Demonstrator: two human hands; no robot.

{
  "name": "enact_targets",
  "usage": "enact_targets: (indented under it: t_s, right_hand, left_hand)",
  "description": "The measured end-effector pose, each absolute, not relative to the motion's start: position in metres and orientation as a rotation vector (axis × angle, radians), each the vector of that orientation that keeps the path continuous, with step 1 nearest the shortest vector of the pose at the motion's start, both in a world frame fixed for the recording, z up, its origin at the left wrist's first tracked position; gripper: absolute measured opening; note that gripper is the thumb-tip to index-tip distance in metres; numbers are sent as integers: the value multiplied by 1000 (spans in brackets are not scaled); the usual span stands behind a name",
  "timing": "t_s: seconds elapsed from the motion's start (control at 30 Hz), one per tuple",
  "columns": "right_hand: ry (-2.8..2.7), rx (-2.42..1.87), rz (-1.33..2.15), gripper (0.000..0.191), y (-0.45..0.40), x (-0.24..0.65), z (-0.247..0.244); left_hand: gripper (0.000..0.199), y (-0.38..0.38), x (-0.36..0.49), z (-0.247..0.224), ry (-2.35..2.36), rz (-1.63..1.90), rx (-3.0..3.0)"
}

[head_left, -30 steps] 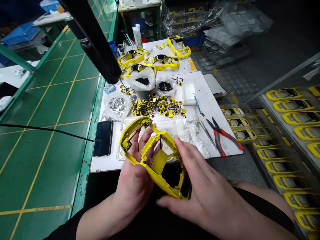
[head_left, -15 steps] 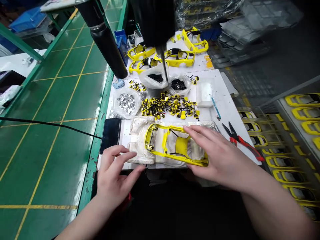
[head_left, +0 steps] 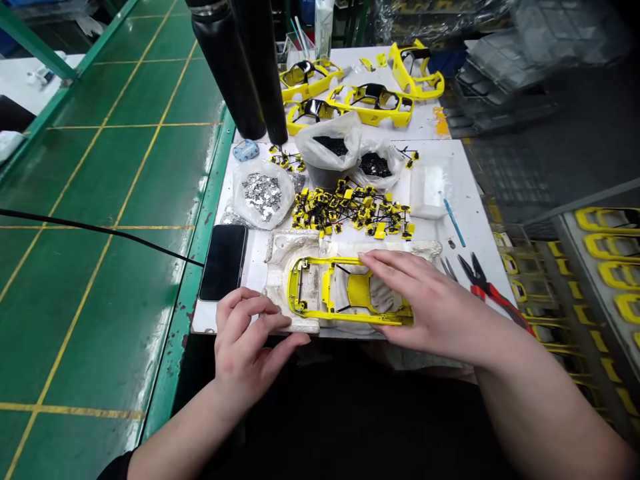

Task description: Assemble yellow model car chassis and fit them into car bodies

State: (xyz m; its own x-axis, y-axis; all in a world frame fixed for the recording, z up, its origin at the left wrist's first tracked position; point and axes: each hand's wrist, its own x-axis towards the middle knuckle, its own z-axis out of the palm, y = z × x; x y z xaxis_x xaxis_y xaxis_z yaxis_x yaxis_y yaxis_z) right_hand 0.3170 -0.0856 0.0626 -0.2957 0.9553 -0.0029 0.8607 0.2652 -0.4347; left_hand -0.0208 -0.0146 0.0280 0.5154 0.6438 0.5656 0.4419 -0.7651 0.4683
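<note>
A yellow model car body shell (head_left: 327, 287), its hollow inside facing up, lies in a worn white plaster-like holder (head_left: 280, 250) at the table's front edge. My right hand (head_left: 417, 297) wraps the shell's right end, fingers over the far side and thumb on the near side. Beside the holder's front left corner is my left hand (head_left: 253, 337), open, fingers bent with a gap to the thumb, nothing held. Its fingertips are at the holder's edge; whether they touch is hard to tell. Behind the holder lies a heap of small yellow-and-black parts (head_left: 350, 210).
A phone (head_left: 224, 261) lies left; red-handled pliers (head_left: 493, 293) and a blue stick (head_left: 454, 222) lie right. Bags of silver pieces (head_left: 263, 197) and black pieces (head_left: 375, 165) stand behind. More yellow shells (head_left: 373, 107) are at the back, near a tall black bottle (head_left: 230, 73).
The shell has settled flatter and lower into the holder, with my right hand still on it. My left hand has shifted slightly right. The camera view has turned a little.
</note>
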Motion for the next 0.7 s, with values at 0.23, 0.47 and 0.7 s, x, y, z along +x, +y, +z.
enact_targets:
  t_s: [0.23,0.47,0.7]
  right_hand:
    - [-2311,-1653,554,97,-79,319,69]
    - [-2304,-1657,585,98,-78,317,72]
    - [-2336,-1694,582,101,-81,316,74]
  left_hand:
    - [19,-7,-5,28,808,1148,2407]
    - [25,-1,-3,19,767,1219,2315]
    - [31,0,-5,20,707,1223,2308]
